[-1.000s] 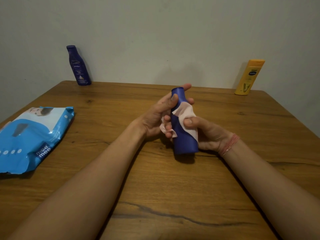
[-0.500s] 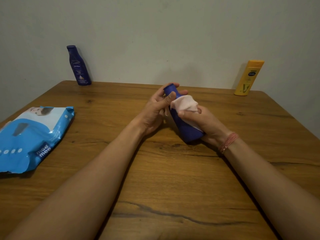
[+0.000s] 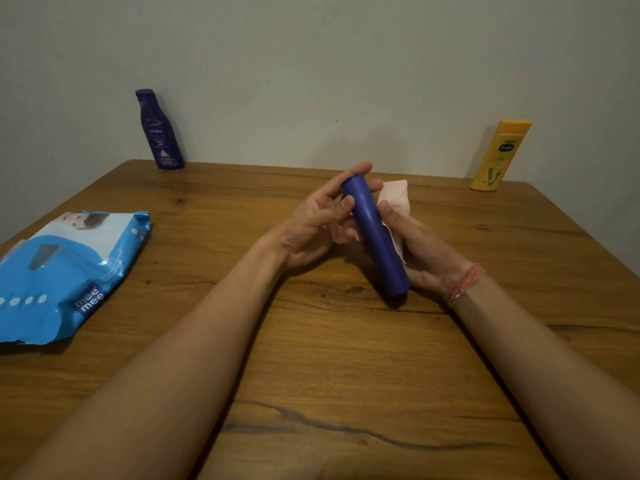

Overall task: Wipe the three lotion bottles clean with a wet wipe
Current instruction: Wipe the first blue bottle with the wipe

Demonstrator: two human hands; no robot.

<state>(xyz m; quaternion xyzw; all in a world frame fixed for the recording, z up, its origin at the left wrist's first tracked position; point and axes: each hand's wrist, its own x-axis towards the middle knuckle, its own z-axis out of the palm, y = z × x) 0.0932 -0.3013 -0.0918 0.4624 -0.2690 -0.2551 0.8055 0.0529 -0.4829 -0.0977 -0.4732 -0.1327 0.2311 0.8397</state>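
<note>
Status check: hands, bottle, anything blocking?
Left hand grips tilted dark blue plastic bottle. Right hand presses pale pink wet wipe against it. Nothing blocking.

- One view only, from a camera worn on the person's head, so no second view shares any part of the scene.
- It looks forward and down across a wooden table (image 3: 332, 358), with both forearms entering from the near edge.
- It sits close to the left hand (image 3: 311, 230) and right hand (image 3: 420, 247), which meet at mid-frame.
- The wide lens takes in the far wall (image 3: 346, 64), a navy bottle (image 3: 160, 131) far left, a yellow bottle (image 3: 498, 155) far right, and a wipes pack (image 3: 65, 271) at the left edge.
</note>
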